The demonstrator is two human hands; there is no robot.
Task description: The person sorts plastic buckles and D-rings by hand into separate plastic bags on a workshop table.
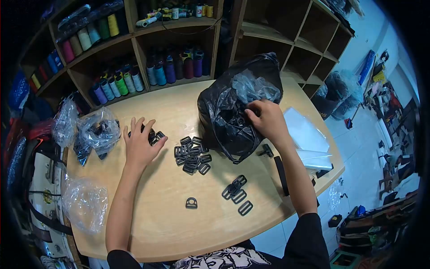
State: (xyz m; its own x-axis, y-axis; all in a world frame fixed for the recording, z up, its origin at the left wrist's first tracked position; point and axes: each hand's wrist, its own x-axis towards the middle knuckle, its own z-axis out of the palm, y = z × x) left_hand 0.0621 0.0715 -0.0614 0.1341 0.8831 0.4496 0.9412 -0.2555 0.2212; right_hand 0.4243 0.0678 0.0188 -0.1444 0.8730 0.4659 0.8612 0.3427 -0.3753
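Note:
My left hand (142,142) lies over a small group of black plastic buckles (157,137), fingers spread and touching them. My right hand (267,117) is at the mouth of a black plastic bag (215,105), its fingers curled; what they grip is hidden. Inside the bag, dark buckles (235,117) show beside crumpled clear plastic (255,87). Between my hands sits a pile of black slide buckles (192,154). Nearer me are several oval rings and slides (239,196) and a single D-shaped buckle (191,203). A black side-release buckle piece (266,151) lies below my right wrist.
Clear bags with dark parts (101,130) and a flat clear bag (85,201) lie on the table's left. White plastic sheets (309,139) and a black strap (281,175) are at right. Shelves with thread spools (170,71) stand behind; a sewing machine (47,193) borders the left.

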